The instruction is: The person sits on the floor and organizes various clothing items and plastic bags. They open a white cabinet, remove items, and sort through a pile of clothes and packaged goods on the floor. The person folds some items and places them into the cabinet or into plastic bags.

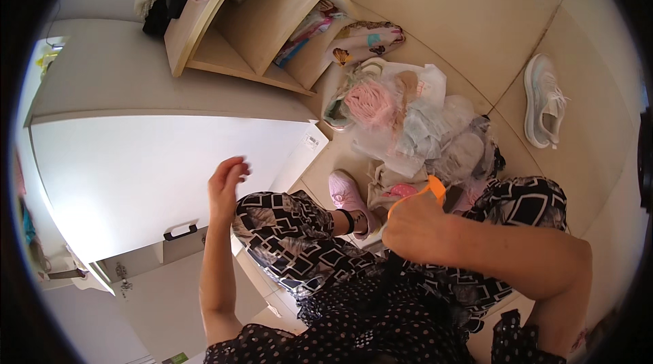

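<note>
Right hand closed around an orange strip; left hand, fingers loosely curled, near a white panel.

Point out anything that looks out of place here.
A lone pale sneaker sits on the floor tiles, its mate not in view. Plastic bags and a pink bundle lie jumbled there too, not in the shelf unit.

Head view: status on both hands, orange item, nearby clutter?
Left hand raised, apparently empty, fingers loosely curled. Right hand closed on orange item, exact kind unclear. Pile of bags and cloths just beyond.
</note>
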`<state>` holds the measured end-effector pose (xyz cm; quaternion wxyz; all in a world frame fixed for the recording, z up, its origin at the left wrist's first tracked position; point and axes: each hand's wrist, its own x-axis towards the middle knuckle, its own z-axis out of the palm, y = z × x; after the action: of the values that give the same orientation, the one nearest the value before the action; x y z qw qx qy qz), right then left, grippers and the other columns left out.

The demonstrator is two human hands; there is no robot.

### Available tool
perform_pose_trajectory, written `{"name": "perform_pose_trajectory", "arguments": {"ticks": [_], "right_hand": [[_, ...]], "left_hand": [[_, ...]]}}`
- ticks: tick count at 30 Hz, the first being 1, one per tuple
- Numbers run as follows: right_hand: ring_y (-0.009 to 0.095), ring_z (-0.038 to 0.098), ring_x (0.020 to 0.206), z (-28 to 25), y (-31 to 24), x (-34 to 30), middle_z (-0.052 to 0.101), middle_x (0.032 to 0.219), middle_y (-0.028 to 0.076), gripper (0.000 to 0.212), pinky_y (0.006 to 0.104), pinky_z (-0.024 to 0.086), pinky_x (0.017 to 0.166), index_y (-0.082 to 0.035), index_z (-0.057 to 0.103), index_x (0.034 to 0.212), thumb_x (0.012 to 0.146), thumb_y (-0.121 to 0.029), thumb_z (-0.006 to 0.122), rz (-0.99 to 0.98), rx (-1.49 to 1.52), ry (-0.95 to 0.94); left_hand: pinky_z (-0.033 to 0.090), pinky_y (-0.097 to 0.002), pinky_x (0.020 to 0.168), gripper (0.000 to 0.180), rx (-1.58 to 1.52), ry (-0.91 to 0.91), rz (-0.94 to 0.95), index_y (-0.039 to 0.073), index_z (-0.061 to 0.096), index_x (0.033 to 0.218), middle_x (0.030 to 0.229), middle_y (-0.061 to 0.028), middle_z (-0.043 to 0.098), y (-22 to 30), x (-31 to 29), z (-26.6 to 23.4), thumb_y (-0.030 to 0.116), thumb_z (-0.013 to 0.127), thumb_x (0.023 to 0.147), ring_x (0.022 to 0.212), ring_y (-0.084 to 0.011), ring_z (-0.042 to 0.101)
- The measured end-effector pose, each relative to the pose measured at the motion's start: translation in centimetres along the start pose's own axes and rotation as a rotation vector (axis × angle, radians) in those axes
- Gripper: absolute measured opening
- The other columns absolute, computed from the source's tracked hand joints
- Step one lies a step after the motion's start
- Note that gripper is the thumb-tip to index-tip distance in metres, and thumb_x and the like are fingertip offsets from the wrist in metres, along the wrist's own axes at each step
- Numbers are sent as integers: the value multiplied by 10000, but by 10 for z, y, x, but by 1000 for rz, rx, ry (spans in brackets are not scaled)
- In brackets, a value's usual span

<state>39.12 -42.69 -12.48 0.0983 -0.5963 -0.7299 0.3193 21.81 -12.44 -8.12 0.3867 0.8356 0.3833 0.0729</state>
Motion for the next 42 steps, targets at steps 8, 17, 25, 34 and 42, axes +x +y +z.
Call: {"name": "perform_pose_trajectory", "arguments": {"ticks": [8, 17, 25, 34, 42], "right_hand": [[216, 629, 658, 8, 9, -12, 637, 706, 55, 93, 353, 462, 494, -88, 656, 697, 682, -132, 575, -12, 147, -31], [248, 624, 604, 8, 24, -20, 608, 669, 106, 103, 351, 467, 454, -66, 630, 661, 685, -124, 548, 77, 374, -95], [247, 617, 575, 14, 27, -19, 602, 642, 103, 102, 349, 455, 431, -67, 624, 629, 675, -126, 555, 90, 397, -50], [185, 624, 634, 0, 22, -10, 630, 669, 41, 87, 316, 421, 437, -103, 663, 677, 676, -121, 578, -39, 263, -145], [178, 622, 659, -8, 19, -2, 635, 690, 37, 89, 312, 401, 430, -105, 661, 694, 691, -105, 572, -60, 255, -145]], "left_hand": [[473, -336, 783, 360, 516, -420, 361, 28, 535, 1117, 1074, -141, 561, -10, 158, 141, 211, 567, 809, 921, -257, 582], [397, -400, 891, 824, 800, 247, 327, 78, 224, 1346, 1286, -148, 402, -61, 295, 268, 259, 683, 686, 1165, -332, 394], [424, -359, 814, 282, 443, -91, 357, 24, 541, 1005, 1060, -218, 530, -43, 247, 240, 180, 568, 771, 972, -307, 541], [438, -332, 868, 304, -698, 106, -193, 5, 474, 1135, 1068, -96, 562, -4, 145, 104, 189, 464, 894, 979, -227, 548], [348, -381, 978, 636, -1042, 494, -50, 32, 270, 1322, 1370, -135, 216, 16, 235, 80, 361, 532, 846, 1218, -306, 336]]}}
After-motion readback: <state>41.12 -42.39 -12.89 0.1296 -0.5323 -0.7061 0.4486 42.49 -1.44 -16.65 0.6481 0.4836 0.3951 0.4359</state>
